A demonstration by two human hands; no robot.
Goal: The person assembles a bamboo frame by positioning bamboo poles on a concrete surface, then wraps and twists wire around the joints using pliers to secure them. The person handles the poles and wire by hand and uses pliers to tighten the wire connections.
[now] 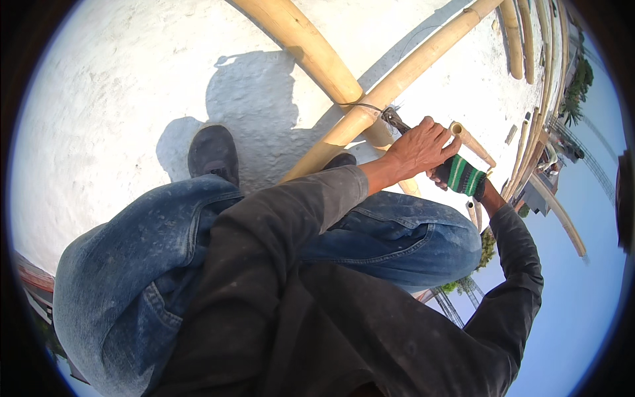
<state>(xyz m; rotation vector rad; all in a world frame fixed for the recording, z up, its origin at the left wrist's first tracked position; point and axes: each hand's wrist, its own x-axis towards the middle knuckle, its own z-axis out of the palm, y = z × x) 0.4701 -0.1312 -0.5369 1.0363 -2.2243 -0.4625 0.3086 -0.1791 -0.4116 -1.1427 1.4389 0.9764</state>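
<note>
Two bamboo poles cross in front of me, one long pole point(423, 63) lying over a thicker bamboo pole point(307, 46). A dark wire point(362, 105) loops round the crossing. Metal pincers point(395, 121) have their jaws at the wire beside the joint. My left hand point(418, 149), bare, is closed over the pincers' handles with its fingers curled. Just beyond it, my right hand point(461, 175), in a black, green and white striped knit glove, is closed round the handle end. Much of the handles is hidden by the hands.
I squat on a rough white sloping surface point(106, 106), a dark shoe point(213, 153) planted on it. A short hollow bamboo piece point(473, 143) lies past my hands. More bamboo poles point(512, 40) line the right edge, with sky and lattice towers beyond.
</note>
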